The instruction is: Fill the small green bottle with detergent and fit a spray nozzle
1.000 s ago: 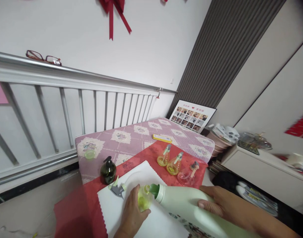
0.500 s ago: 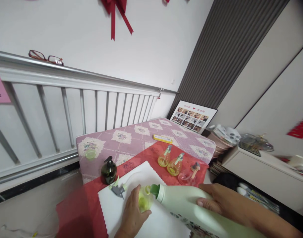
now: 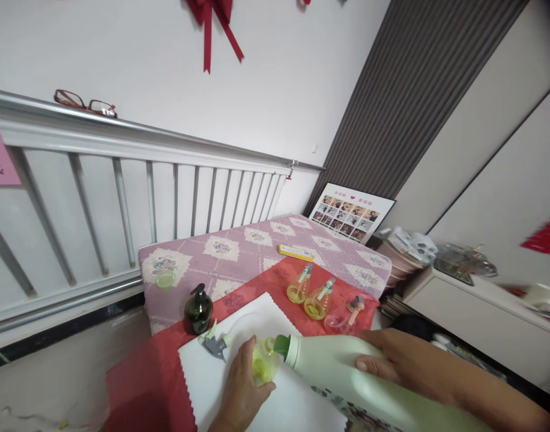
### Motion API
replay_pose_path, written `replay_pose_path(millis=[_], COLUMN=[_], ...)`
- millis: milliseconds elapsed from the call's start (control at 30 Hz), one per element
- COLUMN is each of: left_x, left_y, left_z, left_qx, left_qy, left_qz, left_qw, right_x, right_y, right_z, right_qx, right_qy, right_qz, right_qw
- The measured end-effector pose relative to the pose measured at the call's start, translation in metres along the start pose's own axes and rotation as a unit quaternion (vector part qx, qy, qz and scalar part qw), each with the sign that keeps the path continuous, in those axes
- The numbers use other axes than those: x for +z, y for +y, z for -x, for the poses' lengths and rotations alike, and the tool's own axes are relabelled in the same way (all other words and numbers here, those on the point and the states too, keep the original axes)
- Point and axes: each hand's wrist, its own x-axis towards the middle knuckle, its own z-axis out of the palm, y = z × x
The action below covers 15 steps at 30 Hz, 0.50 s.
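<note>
My left hand (image 3: 243, 384) is wrapped round a small clear spray bottle (image 3: 265, 363) without its head, with yellow-green liquid inside. In my right hand (image 3: 387, 363) a large pale green jug (image 3: 338, 366) lies tilted, its green spout (image 3: 281, 346) right at the small bottle's mouth. Whether liquid is flowing cannot be made out. A loose grey-and-green spray head (image 3: 215, 345) rests on the white scalloped mat (image 3: 203, 390), left of my left hand. Beyond the jug stand two spray bottles (image 3: 317, 305) holding yellow liquid and a pinkish clear one (image 3: 340, 323).
A dark green pump bottle (image 3: 198, 309) stands on the red cloth (image 3: 144, 366) at the left. Behind it, a pale green cap (image 3: 166, 279) and a yellow box (image 3: 295, 252) lie on the flowered purple surface (image 3: 257, 237). A white radiator (image 3: 135, 204) runs along the wall.
Both hands, the jug and the small bottle hold nearly the same pose. The view has shifted very slightly.
</note>
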Motion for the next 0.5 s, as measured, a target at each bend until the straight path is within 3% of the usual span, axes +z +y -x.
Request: replay_pose_path(millis=[500], left_x=[0.0017], left_y=[-0.0018], left_z=[-0.0004], left_qx=[0.007], left_qy=[0.006], left_qz=[0.010], left_qw=[1.000], right_x=[-0.0087], right_y=[-0.0049], right_z=[0.0000], right_qx=[-0.019], right_qy=[-0.034], right_qz=[-0.004], right_qw=[0.999])
